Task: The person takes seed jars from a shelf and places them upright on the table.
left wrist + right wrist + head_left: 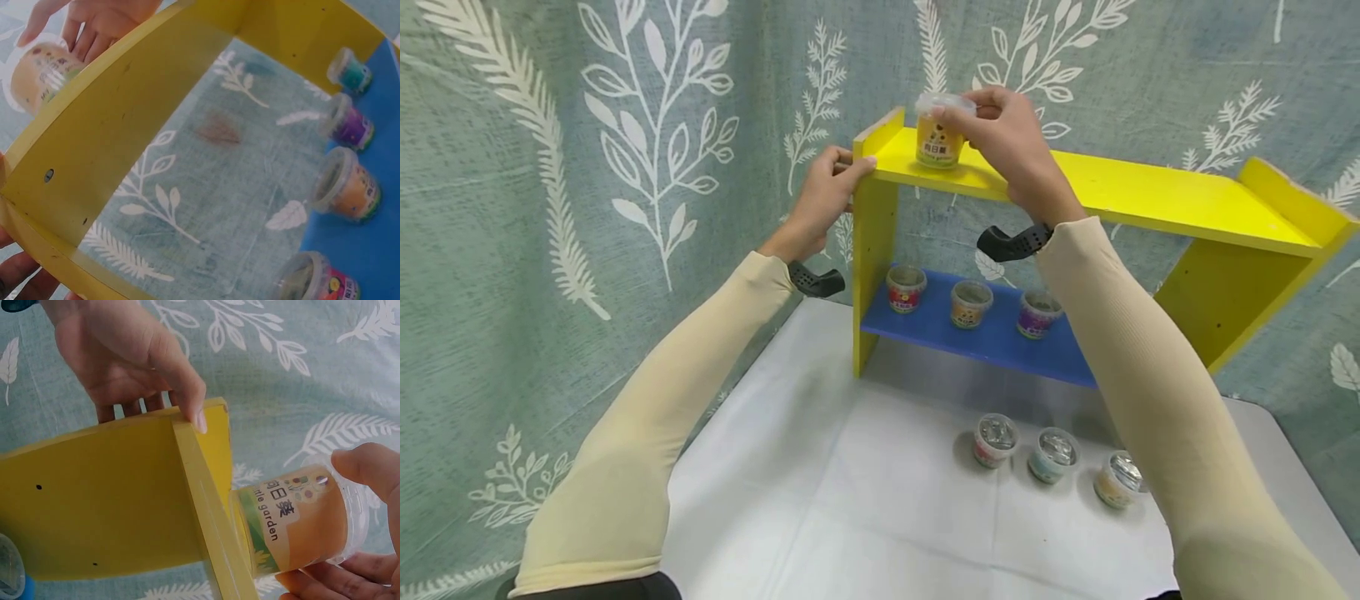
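My right hand (1017, 146) grips a clear plastic cup (938, 140) by its upper part, thumb on the near side. An orange and yellow label reading "little garden" wraps the cup, which is upright over the left end of the shelf's yellow top board (1120, 187). In the right wrist view the cup's base (247, 534) is right at the board's edge. My left hand (820, 200) holds the upper left corner of the yellow side panel (871, 275), thumb in front; the other fingers are partly hidden behind it.
On the blue lower board (940, 340) stand several similar cups: red (906, 289), orange (971, 304), purple (1038, 315) and teal (351, 72). Three cups with silvery contents, one of them pinkish (996, 440), stand on the white table (850, 500). A patterned green cloth (700, 125) hangs behind.
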`<state>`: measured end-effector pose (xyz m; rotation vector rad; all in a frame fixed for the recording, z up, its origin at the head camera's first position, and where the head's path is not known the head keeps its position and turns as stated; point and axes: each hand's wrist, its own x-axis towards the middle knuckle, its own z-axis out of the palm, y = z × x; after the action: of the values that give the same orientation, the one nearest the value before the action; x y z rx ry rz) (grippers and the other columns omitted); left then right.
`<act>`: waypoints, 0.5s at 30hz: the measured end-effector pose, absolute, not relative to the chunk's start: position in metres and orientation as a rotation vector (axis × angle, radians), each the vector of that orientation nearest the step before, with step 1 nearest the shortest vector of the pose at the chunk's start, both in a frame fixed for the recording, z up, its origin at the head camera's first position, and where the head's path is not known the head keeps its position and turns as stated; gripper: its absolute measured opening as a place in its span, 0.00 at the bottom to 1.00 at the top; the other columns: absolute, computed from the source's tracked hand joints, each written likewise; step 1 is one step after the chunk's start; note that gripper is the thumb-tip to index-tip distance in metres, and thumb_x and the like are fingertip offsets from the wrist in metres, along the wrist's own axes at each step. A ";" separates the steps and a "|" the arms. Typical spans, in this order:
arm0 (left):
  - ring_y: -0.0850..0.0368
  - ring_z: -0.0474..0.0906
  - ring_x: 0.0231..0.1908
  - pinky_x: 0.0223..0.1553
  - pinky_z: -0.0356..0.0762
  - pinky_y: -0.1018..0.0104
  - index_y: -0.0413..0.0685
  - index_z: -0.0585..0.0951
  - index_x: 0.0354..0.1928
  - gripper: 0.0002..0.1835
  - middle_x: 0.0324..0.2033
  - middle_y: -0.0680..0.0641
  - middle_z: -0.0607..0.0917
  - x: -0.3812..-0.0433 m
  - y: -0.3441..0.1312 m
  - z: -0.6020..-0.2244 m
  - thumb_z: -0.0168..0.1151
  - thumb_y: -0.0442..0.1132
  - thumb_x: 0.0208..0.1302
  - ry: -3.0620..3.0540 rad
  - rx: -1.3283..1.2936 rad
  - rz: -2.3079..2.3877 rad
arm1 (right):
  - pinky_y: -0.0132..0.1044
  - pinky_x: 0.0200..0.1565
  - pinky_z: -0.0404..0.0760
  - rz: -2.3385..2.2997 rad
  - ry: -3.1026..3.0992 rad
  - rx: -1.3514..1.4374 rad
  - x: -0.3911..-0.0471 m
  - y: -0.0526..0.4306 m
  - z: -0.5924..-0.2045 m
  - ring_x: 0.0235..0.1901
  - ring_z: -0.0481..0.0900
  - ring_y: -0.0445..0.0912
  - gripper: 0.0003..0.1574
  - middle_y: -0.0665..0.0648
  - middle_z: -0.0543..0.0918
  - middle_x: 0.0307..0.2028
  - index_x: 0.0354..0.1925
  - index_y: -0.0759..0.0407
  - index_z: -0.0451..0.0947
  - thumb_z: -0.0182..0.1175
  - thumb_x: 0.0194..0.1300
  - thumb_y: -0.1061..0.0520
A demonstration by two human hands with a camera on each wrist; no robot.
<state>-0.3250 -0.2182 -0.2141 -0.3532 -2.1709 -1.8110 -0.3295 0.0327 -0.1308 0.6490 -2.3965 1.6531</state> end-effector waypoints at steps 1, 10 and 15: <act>0.52 0.76 0.49 0.47 0.75 0.57 0.50 0.73 0.57 0.21 0.52 0.46 0.78 -0.325 -0.218 -0.214 0.60 0.56 0.75 -2.172 -0.353 -1.810 | 0.36 0.65 0.72 1.647 -2.399 0.652 -0.328 0.034 -0.131 0.62 0.73 0.47 0.44 0.56 0.74 0.65 0.71 0.56 0.69 0.69 0.66 0.39; 0.52 0.76 0.49 0.48 0.75 0.55 0.50 0.73 0.57 0.21 0.53 0.46 0.78 -0.325 -0.216 -0.214 0.59 0.56 0.75 -2.176 -0.360 -1.803 | 0.38 0.67 0.69 1.621 -2.400 0.695 -0.316 0.042 -0.131 0.62 0.72 0.47 0.44 0.57 0.75 0.64 0.72 0.55 0.68 0.69 0.67 0.39; 0.51 0.76 0.50 0.46 0.75 0.57 0.50 0.72 0.56 0.20 0.53 0.45 0.78 -0.325 -0.216 -0.214 0.59 0.56 0.75 -2.173 -0.354 -1.804 | 0.41 0.63 0.74 1.675 -2.331 0.788 -0.308 0.044 -0.132 0.57 0.77 0.50 0.39 0.59 0.79 0.58 0.67 0.59 0.73 0.70 0.66 0.42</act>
<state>-0.3248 -0.2159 -0.2142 -0.3545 -2.1734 -1.8041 -0.3075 0.0443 -0.1320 0.7883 -2.3307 1.6754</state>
